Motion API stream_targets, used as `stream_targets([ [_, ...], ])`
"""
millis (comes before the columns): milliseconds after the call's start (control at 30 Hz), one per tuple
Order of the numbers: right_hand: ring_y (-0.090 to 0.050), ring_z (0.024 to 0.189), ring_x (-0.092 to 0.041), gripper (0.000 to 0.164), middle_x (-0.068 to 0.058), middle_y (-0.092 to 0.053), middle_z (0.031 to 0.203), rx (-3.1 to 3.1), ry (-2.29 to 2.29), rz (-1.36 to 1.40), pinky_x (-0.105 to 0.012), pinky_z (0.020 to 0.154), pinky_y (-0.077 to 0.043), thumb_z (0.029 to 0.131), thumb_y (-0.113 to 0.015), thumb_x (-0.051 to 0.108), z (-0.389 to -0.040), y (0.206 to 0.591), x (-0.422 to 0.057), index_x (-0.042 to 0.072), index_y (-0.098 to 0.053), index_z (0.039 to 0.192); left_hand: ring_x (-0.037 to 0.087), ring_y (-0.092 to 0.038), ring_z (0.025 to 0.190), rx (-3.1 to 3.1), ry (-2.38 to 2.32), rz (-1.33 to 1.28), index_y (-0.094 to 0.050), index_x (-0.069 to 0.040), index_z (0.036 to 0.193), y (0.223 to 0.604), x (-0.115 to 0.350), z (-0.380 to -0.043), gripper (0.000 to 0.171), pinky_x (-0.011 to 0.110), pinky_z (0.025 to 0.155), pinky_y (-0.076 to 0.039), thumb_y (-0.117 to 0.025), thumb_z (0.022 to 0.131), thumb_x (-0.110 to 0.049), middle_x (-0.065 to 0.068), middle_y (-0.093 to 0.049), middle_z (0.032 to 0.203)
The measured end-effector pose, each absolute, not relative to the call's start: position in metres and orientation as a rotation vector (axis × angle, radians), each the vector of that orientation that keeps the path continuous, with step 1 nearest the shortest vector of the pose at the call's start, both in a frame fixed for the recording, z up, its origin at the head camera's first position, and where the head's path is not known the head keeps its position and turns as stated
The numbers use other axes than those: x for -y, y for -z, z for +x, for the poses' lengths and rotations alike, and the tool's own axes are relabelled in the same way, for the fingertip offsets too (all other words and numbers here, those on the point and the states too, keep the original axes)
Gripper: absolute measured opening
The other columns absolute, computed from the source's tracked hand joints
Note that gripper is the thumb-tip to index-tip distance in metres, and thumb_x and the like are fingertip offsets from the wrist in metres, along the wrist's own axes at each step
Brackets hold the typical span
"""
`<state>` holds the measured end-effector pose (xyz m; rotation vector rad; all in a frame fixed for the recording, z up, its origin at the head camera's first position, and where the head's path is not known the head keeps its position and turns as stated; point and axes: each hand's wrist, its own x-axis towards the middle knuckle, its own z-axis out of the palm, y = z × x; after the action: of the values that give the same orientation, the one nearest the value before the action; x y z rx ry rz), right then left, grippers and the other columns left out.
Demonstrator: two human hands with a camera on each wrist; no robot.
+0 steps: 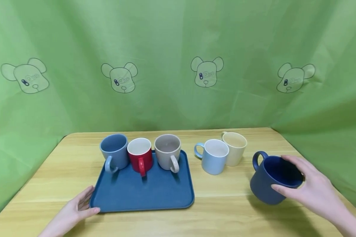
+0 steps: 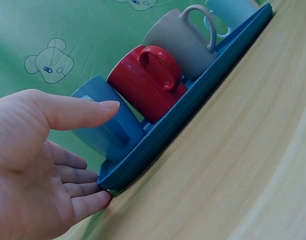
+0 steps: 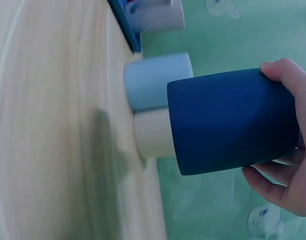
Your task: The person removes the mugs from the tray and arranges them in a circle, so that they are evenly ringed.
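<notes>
My right hand (image 1: 315,187) grips a dark navy mug (image 1: 265,187) near its rim, thumb on one side and fingers on the other. The mug is tilted, its handle pointing up and away from the hand. In the right wrist view, a gap and a shadow show between the navy mug (image 3: 232,122) and the table. My left hand (image 1: 72,210) rests at the near left corner of a dark blue tray (image 1: 145,196), fingers extended against its edge. Along the tray's far side stand a blue mug (image 1: 118,158), a red mug (image 1: 140,161) and a grey mug (image 1: 166,159).
A light blue mug (image 1: 212,163) and a cream mug (image 1: 235,154) stand close together on the wooden table (image 1: 219,210), right of the tray. Green cloth (image 1: 172,105) with printed bear heads hangs behind the table and along both sides.
</notes>
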<state>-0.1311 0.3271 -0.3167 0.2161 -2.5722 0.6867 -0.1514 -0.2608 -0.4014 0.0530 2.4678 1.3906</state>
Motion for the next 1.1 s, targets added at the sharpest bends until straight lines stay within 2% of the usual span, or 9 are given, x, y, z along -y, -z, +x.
stream_targets([
  [67, -0.043, 0.105, -0.046, 0.086, -0.027, -0.044, 0.128, 2.613, -0.643, 0.145, -0.046, 0.077, -0.038, 0.063, -0.085, 0.027, -0.133, 0.318, -0.333, 0.003, -0.044, 0.135, 0.050, -0.026, 0.128, -2.462, -1.391, 0.054, -0.009, 0.016, 0.141, 0.401, 0.261, -0.152, 0.087, 0.048, 0.100, -0.037, -0.064, 0.088, -0.026, 0.037, -0.011, 0.144],
  [133, -0.042, 0.105, -0.051, 0.087, -0.031, -0.042, 0.128, 2.638, -0.626, 0.099, -0.060, 0.072, -0.035, 0.065, -0.084, 0.030, -0.136, 0.321, -0.338, 0.001, -0.041, 0.135, 0.050, -0.026, 0.128, -2.464, -1.387, 0.056, -0.009, 0.016, 0.140, 0.400, 0.261, -0.152, 0.087, 0.048, 0.100, -0.037, -0.064, 0.088, -0.026, 0.037, -0.011, 0.144],
  [300, -0.043, 0.101, -0.052, 0.090, -0.034, -0.041, 0.123, 2.687, -0.585, -0.001, -0.062, 0.069, -0.036, 0.069, -0.080, 0.039, -0.151, 0.332, -0.349, -0.002, -0.037, 0.137, 0.049, -0.027, 0.128, -2.470, -1.388, 0.054, -0.010, 0.017, 0.140, 0.399, 0.260, -0.151, 0.086, 0.048, 0.100, -0.037, -0.064, 0.088, -0.026, 0.037, -0.012, 0.144],
  [500, -0.036, 0.107, -0.057, 0.095, -0.039, -0.035, 0.127, 2.711, -0.628, -0.055, -0.066, 0.074, -0.034, 0.074, -0.074, 0.045, -0.178, 0.343, -0.357, -0.005, -0.029, 0.140, 0.049, -0.027, 0.128, -2.482, -1.369, 0.025, -0.011, 0.016, 0.140, 0.399, 0.260, -0.151, 0.087, 0.048, 0.100, -0.037, -0.064, 0.088, -0.028, 0.037, -0.013, 0.144],
  [800, -0.038, 0.107, -0.055, 0.093, -0.039, -0.038, 0.125, 2.709, -0.619, -0.051, -0.064, 0.075, -0.035, 0.074, -0.072, 0.049, -0.206, 0.358, -0.354, -0.010, -0.033, 0.135, 0.049, -0.029, 0.127, -2.495, -1.387, 0.053, -0.012, 0.017, 0.140, 0.401, 0.260, -0.151, 0.087, 0.048, 0.100, -0.038, -0.065, 0.087, -0.026, 0.037, -0.014, 0.144],
  [1100, -0.037, 0.110, -0.055, 0.098, -0.040, -0.035, 0.128, 2.730, -0.592, -0.105, -0.065, 0.077, -0.036, 0.074, -0.071, 0.052, -0.217, 0.358, -0.344, -0.011, -0.031, 0.136, 0.050, -0.029, 0.127, -2.486, -1.367, 0.026, -0.011, 0.016, 0.140, 0.401, 0.260, -0.152, 0.086, 0.048, 0.099, -0.039, -0.064, 0.088, -0.028, 0.037, -0.014, 0.144],
])
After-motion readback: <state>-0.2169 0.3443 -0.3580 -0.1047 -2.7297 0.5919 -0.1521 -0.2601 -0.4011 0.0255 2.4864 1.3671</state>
